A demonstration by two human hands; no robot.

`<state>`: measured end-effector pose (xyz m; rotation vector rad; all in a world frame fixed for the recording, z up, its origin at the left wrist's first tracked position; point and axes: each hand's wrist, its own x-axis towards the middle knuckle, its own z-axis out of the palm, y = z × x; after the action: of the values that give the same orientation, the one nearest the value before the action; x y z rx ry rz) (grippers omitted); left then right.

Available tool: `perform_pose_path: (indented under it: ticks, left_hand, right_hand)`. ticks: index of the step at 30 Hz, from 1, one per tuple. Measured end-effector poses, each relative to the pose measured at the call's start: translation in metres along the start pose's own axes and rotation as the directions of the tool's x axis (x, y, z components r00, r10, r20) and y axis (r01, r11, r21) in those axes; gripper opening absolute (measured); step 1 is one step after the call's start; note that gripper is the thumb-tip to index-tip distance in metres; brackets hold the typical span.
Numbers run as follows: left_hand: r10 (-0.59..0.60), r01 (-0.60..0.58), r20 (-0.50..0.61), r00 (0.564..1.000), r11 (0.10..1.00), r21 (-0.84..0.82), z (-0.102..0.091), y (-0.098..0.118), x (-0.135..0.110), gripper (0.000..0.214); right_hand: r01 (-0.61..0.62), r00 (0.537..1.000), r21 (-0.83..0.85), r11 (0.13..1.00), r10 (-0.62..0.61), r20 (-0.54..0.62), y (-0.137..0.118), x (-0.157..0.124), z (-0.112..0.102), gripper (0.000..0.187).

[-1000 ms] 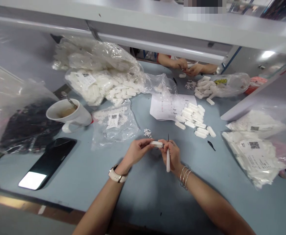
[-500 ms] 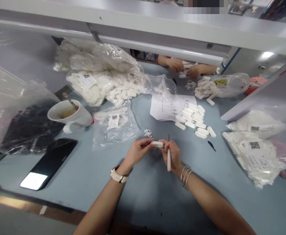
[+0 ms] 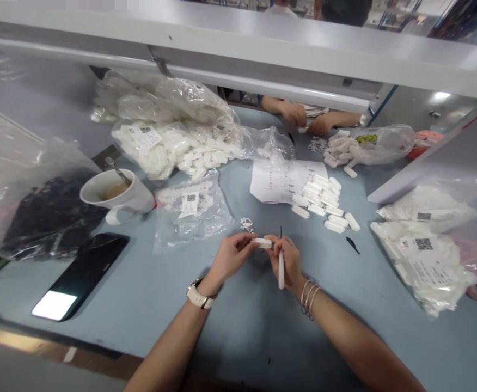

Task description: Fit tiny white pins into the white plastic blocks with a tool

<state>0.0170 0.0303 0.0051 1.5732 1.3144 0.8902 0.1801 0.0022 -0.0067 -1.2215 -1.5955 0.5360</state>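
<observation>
My left hand [image 3: 231, 255] pinches a small white oblong plastic part [image 3: 261, 243] above the blue table [image 3: 140, 283]. My right hand [image 3: 288, 260] is closed round a white-handled pick tool [image 3: 281, 267] with a thin dark tip pointing up, and its fingertips also touch the part's right end. A little heap of tiny white pieces [image 3: 246, 223] lies just beyond my hands. Several finished-looking white oblong parts [image 3: 322, 200] lie in a pile further right, partly on a printed sheet [image 3: 279, 177].
A mug with a spoon [image 3: 114, 195] and a phone [image 3: 79, 275] sit to the left. Clear bags of white parts [image 3: 169, 144] lie behind, more bags [image 3: 426, 256] on the right. Another person's hands [image 3: 307, 117] work across the table under a shelf rail.
My hands have barely moved and keep the same grip. The view has shifted slightly, and the other person's hands across the table have changed position.
</observation>
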Motion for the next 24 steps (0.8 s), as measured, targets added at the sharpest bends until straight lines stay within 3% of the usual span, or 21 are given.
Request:
perform_pose_path:
  ticks: [4,11,17,20,24]
  left_hand:
    - [0.005,-0.004,-0.034,0.999,1.000,0.023,0.001,0.001,-0.001,0.028]
    - [-0.081,0.089,0.070,0.994,0.987,-0.135,-0.004,0.000,0.001,0.036]
    - [-0.089,0.096,0.062,0.994,0.987,-0.132,-0.005,0.003,0.001,0.038]
    - [-0.074,0.073,-0.004,0.997,0.993,-0.097,-0.009,0.001,0.004,0.043]
    - [-0.070,0.088,-0.210,0.975,0.993,0.082,-0.016,-0.011,0.008,0.037]
  right_hand:
    - [-0.015,1.000,0.042,0.999,0.016,-0.012,0.002,0.000,0.001,0.025]
    - [-0.112,0.994,0.088,0.990,0.111,0.021,0.007,-0.003,0.003,0.026]
    - [-0.142,0.990,0.094,0.985,0.139,0.036,0.010,-0.005,0.005,0.026]
    - [-0.160,0.987,0.103,0.982,0.156,0.050,0.009,-0.004,0.004,0.025]
    - [-0.169,0.984,0.092,0.981,0.164,0.064,0.009,-0.003,0.005,0.023]
